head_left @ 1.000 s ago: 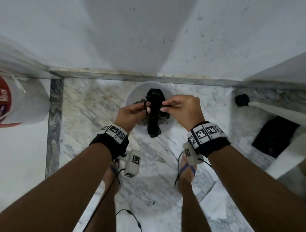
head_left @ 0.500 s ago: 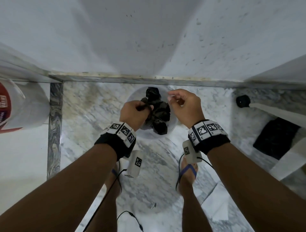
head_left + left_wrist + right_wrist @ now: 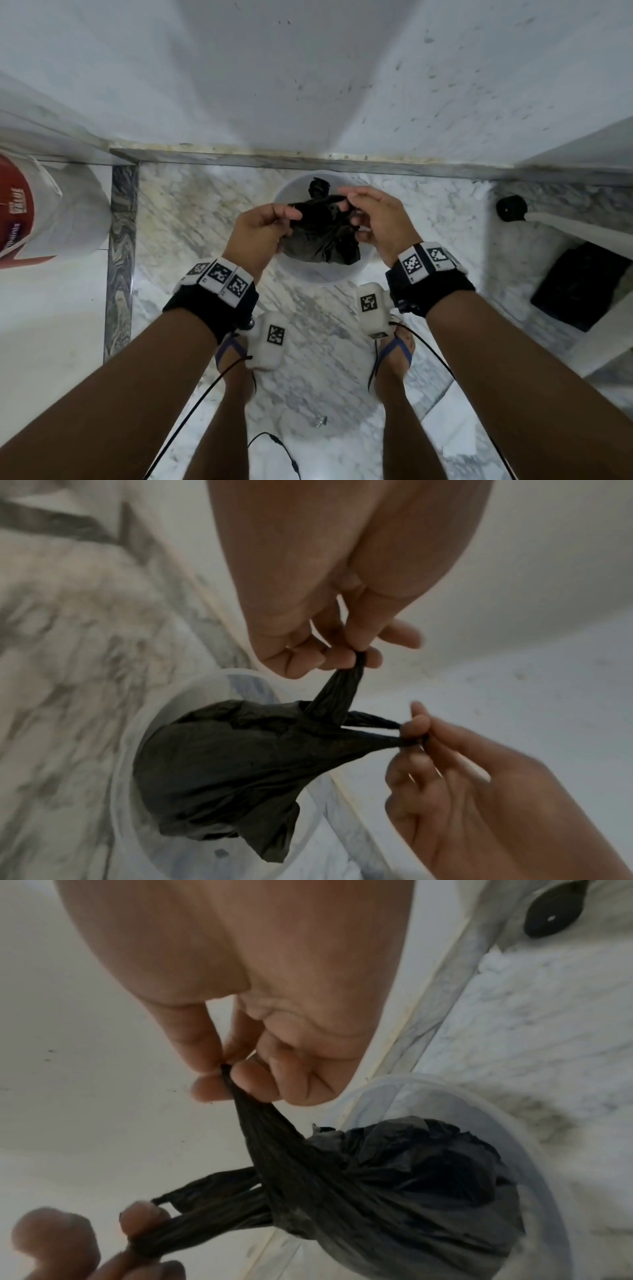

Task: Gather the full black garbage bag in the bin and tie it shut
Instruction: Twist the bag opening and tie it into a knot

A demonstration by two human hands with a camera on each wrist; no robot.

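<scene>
A small white bin (image 3: pixel 318 277) stands on the marble floor against the wall, with the full black garbage bag (image 3: pixel 322 240) inside it. The bag's top is drawn into two twisted strands that cross over each other. My left hand (image 3: pixel 291 219) pinches one strand above the bin's left side. My right hand (image 3: pixel 346 205) pinches the other on the right. In the left wrist view the left hand (image 3: pixel 356 656) holds its strand up from the bag (image 3: pixel 222 756). In the right wrist view the right hand (image 3: pixel 226 1074) pulls its strand taut above the bag (image 3: pixel 394 1177) and bin (image 3: pixel 534 1150).
A white bucket with a red label (image 3: pixel 41 212) stands at the left. At the right are a black round stopper (image 3: pixel 512 209) and a black mat-like object (image 3: pixel 579 284). My sandalled feet (image 3: pixel 394 353) and trailing cables are just behind the bin. The white wall is close behind it.
The bag, held up with a tail hanging a second ago, has sunk into the bin. Both hands now pinch separate strands and have drawn them apart across the bag's top.
</scene>
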